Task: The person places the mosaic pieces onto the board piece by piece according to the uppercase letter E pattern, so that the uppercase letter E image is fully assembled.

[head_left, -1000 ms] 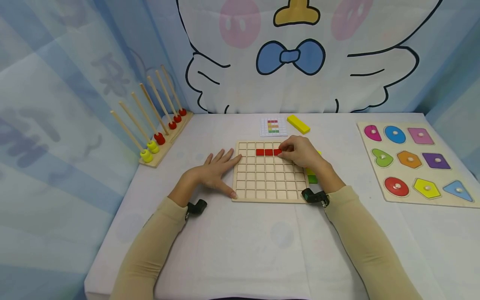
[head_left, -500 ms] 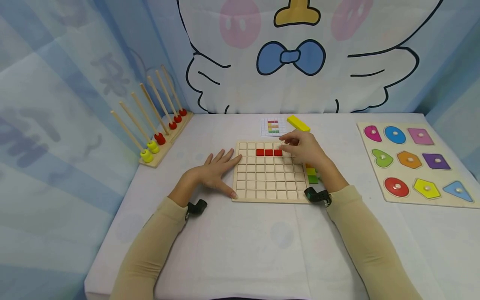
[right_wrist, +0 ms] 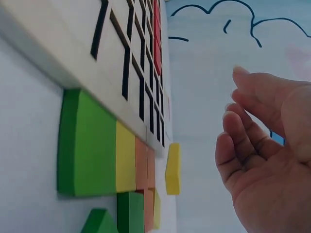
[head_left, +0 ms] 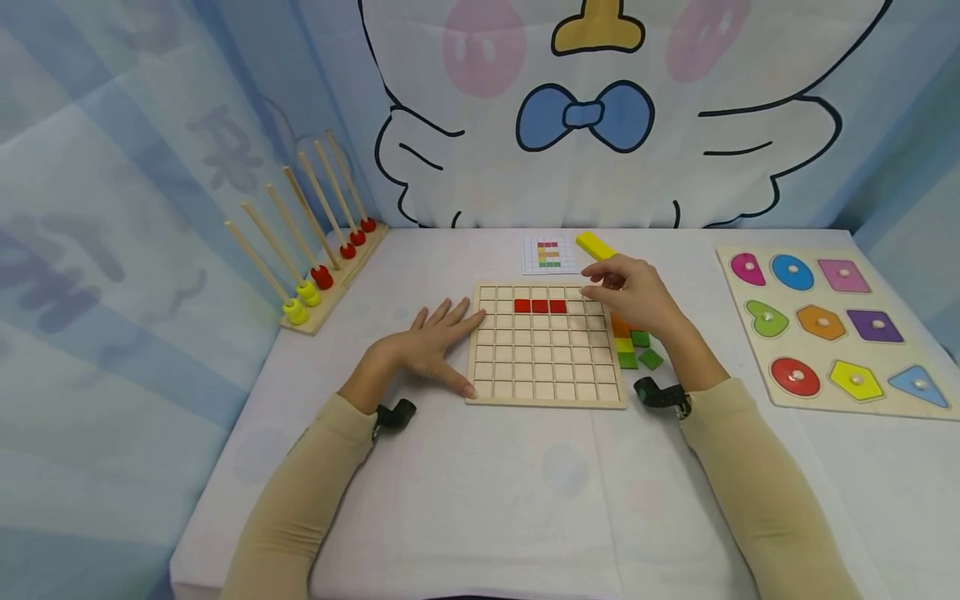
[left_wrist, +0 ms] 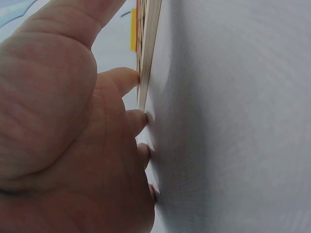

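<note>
A wooden grid board [head_left: 525,367] lies on the table, with three red square blocks [head_left: 540,307] side by side in its second row from the back. My left hand [head_left: 425,348] is spread flat at the board's left edge, thumb and index fingertip touching it. Over the board's back right corner hovers my right hand [head_left: 633,292], fingers loosely bent and holding nothing; the right wrist view shows a gap beneath the hand [right_wrist: 262,160]. Below it, along the board's right side, lie orange [head_left: 620,327], yellow [head_left: 623,344] and green blocks [head_left: 627,361], some partly hidden by the hand.
Behind the board lie a small card with a coloured pattern [head_left: 550,256] and a long yellow block [head_left: 596,246]. A bead stand with upright rods [head_left: 330,293] stands at the left. On the right is a knobbed shape puzzle [head_left: 813,354]. A printed curtain [head_left: 480,175] hangs behind the table.
My right hand has let go of the right-hand red block and moved right, toward the board's back right corner, uncovering more blocks. The left hand has stayed in place.
</note>
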`<state>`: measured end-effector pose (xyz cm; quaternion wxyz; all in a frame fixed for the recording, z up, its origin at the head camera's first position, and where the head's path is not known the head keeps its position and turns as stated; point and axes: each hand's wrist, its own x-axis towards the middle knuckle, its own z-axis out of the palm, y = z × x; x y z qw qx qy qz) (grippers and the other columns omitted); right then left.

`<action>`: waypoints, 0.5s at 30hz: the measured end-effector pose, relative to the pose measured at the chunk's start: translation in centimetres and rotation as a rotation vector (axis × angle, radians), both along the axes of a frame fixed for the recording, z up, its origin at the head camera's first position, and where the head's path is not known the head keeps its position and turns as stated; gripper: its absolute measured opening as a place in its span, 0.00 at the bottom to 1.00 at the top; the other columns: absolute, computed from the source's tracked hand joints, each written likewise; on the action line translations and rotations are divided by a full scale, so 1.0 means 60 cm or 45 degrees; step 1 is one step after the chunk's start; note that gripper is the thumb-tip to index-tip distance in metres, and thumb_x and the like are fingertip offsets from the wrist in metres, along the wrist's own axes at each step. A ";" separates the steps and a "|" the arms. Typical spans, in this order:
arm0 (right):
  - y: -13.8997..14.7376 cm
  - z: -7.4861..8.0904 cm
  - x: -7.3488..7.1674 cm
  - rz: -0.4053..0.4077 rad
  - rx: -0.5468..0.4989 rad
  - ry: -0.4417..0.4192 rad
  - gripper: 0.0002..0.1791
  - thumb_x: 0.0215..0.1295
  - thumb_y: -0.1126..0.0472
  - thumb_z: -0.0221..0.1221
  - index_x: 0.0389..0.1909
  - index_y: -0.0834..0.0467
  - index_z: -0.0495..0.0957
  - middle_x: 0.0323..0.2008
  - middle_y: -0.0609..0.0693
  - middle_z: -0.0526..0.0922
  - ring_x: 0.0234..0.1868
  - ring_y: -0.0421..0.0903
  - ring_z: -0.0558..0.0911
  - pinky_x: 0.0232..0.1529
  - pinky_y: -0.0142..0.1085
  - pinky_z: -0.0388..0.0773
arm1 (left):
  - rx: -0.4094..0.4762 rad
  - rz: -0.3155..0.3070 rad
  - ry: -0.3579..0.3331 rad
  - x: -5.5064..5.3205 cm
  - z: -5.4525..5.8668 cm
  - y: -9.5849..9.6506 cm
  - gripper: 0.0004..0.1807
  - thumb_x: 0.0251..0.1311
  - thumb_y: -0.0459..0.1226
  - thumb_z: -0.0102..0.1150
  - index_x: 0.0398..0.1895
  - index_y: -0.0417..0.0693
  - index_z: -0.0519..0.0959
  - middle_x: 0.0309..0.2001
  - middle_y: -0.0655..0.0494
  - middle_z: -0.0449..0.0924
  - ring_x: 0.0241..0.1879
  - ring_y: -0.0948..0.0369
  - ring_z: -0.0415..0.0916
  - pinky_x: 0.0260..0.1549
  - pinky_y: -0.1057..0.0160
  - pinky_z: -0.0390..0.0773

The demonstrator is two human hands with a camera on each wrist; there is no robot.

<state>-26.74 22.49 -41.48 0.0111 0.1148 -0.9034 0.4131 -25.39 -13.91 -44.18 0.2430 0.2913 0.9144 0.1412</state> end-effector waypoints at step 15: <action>0.069 -0.001 0.004 -0.135 0.029 -0.096 0.23 0.73 0.54 0.65 0.64 0.58 0.80 0.52 0.57 0.79 0.49 0.52 0.71 0.39 0.24 0.72 | -0.017 0.003 0.000 0.000 0.001 0.003 0.75 0.43 0.71 0.74 0.86 0.66 0.35 0.85 0.53 0.21 0.83 0.49 0.14 0.78 0.36 0.22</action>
